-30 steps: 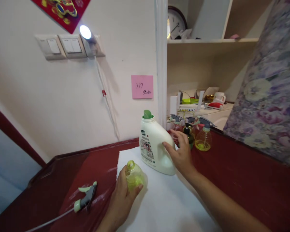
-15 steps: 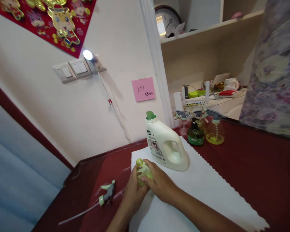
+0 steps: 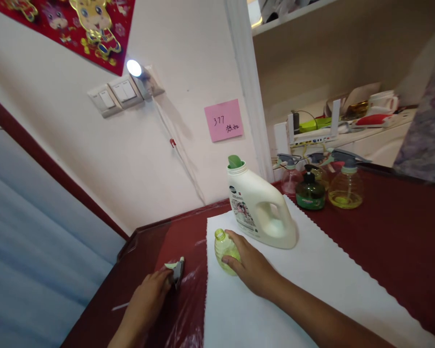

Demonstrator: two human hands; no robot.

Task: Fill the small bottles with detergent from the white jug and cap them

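Observation:
My right hand (image 3: 252,265) grips a small open yellow-green bottle (image 3: 224,249) that stands upright on a white cloth (image 3: 311,270). My left hand (image 3: 150,295) rests on the red table and closes on a grey and green spray trigger head (image 3: 177,270) with a thin tube trailing left. A white detergent jug (image 3: 259,208) with a green spout and a handle stands on the cloth just behind the small bottle.
Three bottles stand at the back: a pinkish spray bottle (image 3: 289,175), a dark green pump bottle (image 3: 310,191) and a yellow spray bottle (image 3: 346,186). A red table (image 3: 391,227) meets the wall (image 3: 94,159). Behind it, a shelf (image 3: 348,130) holds clutter.
My right hand left the jug and took over the small bottle. My left hand let go of the bottle and moved left onto the spray trigger head. The view shifted right and down.

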